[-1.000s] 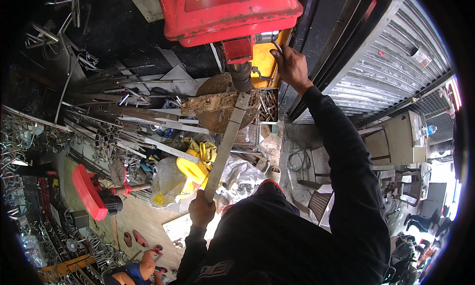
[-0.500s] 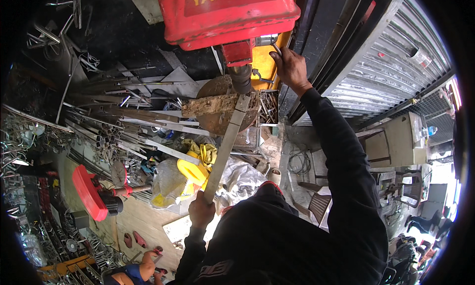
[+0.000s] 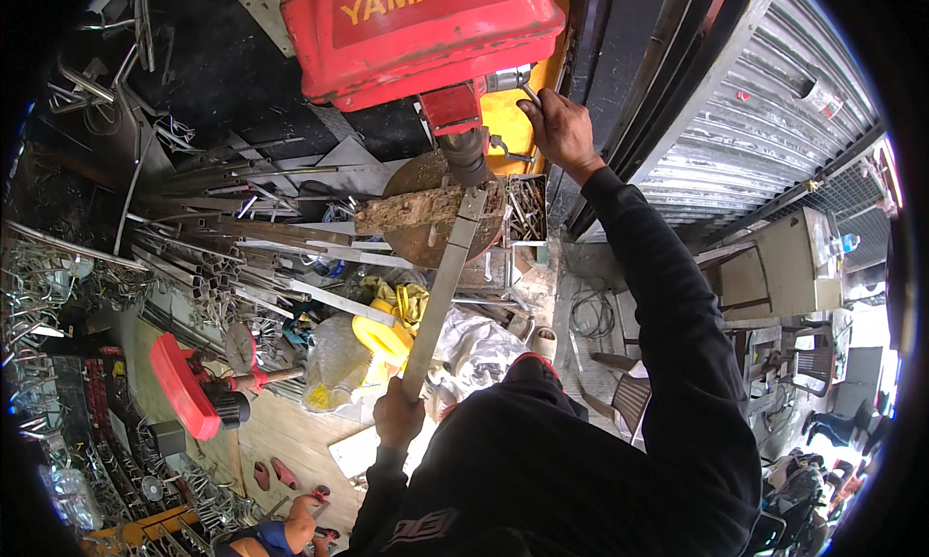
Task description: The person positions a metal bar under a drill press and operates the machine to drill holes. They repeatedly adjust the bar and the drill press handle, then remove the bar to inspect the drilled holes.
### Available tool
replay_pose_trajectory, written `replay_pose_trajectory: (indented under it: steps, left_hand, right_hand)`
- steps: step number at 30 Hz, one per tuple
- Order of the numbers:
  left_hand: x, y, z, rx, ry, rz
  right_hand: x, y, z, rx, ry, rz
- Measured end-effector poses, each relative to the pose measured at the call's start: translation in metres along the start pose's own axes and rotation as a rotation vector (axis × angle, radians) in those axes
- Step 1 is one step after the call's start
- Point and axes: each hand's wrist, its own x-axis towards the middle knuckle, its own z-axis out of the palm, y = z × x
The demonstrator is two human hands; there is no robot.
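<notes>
A red drill press [image 3: 426, 59] stands at the top of the view. My right hand [image 3: 563, 134] is closed around a metal feed lever [image 3: 530, 94] on its right side. Lower down, my left hand [image 3: 398, 417] grips the near end of a long flat metal bar [image 3: 441, 296]. The bar slants up and away, and its far end rests on a worn wooden board [image 3: 406, 210] beneath the drill's chuck [image 3: 464, 156]. This board lies across a round rusty drill table [image 3: 426, 248]. Whether a bit touches the bar I cannot tell.
Long metal tubes [image 3: 208, 271] are piled at the left. Yellow and clear plastic material [image 3: 382, 339] lies beside the bar. Another red machine [image 3: 184, 388] stands lower left, near a co-worker's arm [image 3: 302, 526]. A corrugated metal shutter [image 3: 745, 121] and a brown chair [image 3: 629, 397] are at right.
The whole view has shifted slightly, with the drill head now a little farther left. Both hands keep their grips, and the bar stays under the chuck.
</notes>
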Motion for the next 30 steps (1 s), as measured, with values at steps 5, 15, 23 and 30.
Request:
replay_pose_trajectory:
  steps: [5,15,23,30]
  left_hand:
    - [0.0005,0.0006,0.0000,0.005,-0.010,-0.024]
    - [0.0016,0.0004,0.0001,0.033,-0.037,-0.043]
    - [0.0007,-0.0004,0.0006,-0.003,0.008,-0.005]
    - [0.0011,-0.0021,0.0010,0.004,-0.003,-0.006]
  right_hand:
    - [-0.0002,0.0019,0.0018,-0.002,0.003,-0.001]
    - [0.0013,0.0000,0.0007,-0.006,0.011,-0.010]
    - [0.0012,0.0018,0.0032,-0.021,0.016,-0.011]
    - [0.0013,0.0040,0.0052,-0.002,0.038,-0.033]
